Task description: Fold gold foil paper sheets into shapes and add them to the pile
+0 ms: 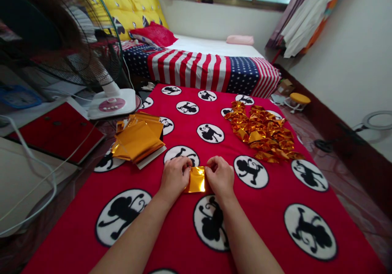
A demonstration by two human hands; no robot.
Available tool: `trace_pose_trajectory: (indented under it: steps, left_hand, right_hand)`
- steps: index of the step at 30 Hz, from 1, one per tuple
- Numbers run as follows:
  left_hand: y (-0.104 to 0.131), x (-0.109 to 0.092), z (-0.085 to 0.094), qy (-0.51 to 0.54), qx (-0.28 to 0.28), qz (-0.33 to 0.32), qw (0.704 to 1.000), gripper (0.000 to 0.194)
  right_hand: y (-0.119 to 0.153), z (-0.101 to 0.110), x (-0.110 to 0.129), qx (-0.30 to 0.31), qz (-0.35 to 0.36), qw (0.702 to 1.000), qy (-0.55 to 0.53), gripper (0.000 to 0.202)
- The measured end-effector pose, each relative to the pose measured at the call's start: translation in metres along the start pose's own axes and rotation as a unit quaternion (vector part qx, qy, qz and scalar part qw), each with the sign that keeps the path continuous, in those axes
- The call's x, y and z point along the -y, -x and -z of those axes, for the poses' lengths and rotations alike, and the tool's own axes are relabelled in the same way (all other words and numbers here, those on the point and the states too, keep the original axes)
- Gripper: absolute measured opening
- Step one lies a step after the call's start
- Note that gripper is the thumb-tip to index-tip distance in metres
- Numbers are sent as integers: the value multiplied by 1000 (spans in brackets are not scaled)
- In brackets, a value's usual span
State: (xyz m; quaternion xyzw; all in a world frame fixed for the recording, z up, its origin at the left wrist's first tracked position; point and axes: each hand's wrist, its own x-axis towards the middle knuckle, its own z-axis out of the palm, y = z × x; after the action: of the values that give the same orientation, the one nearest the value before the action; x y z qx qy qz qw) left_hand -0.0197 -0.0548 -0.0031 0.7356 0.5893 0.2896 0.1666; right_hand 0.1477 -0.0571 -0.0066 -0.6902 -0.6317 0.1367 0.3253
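Note:
Between my two hands is a shiny sheet of gold foil paper (197, 180), held just over the red cloth. My left hand (176, 176) pinches its upper left edge with curled fingers. At the upper right edge my right hand (219, 177) grips the same sheet, thumb and fingers closed. To the left lies a loose stack of flat gold foil sheets (139, 139), some with pale edges showing. On the right is a pile of folded gold foil pieces (260, 133), crumpled-looking and arranged in rough rows.
A red cloth (263, 229) with black monkey figures in white circles covers the table. A standing fan (112, 102) is close on the left. Behind the table is a bed (196, 67) with a striped, starred cover. A yellow stool (299, 99) stands at the right.

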Motion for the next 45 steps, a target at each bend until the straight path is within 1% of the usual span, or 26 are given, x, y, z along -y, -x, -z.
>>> trace_pose_trajectory:
  steps: [4,8,12,17,21,24,26,31,35,40,45]
  left_hand:
    - [2,-1,1,-14,12,-1,1000,18]
    - [2,0,2,-32,16,8,999,19]
    - [2,-5,2,-65,13,16,998,20]
    - [1,-13,-3,-117,-8,41,992,17]
    - [1,-17,-6,-133,-20,49,990,11]
    - [1,-18,-7,-138,-27,53,989,22]
    - [1,-18,-7,-138,-28,55,988,25]
    - [2,-14,-5,-118,-18,67,991,16]
    - [3,-9,-1,-93,-12,63,994,12]
    - [3,-6,-1,-77,-17,58,995,10]
    - [4,-6,-3,-73,-25,54,996,9]
  right_hand:
    - [0,1,-2,10,7,1000,-6,11]
    - [1,2,-3,13,1,1000,5,9]
    - [2,0,-5,9,3,1000,12,8]
    - [2,0,-3,9,3,1000,12,9]
    - [3,1,-1,10,2,1000,9,8]
    - [4,1,-1,8,3,1000,10,8]
    - [4,1,-1,5,4,1000,13,8]
    - [3,2,-1,8,2,1000,14,8]
    - [4,2,-1,10,0,1000,16,9]
    - [4,0,6,6,-11,998,58,6]
    - [5,-4,17,-10,-21,992,121,28]
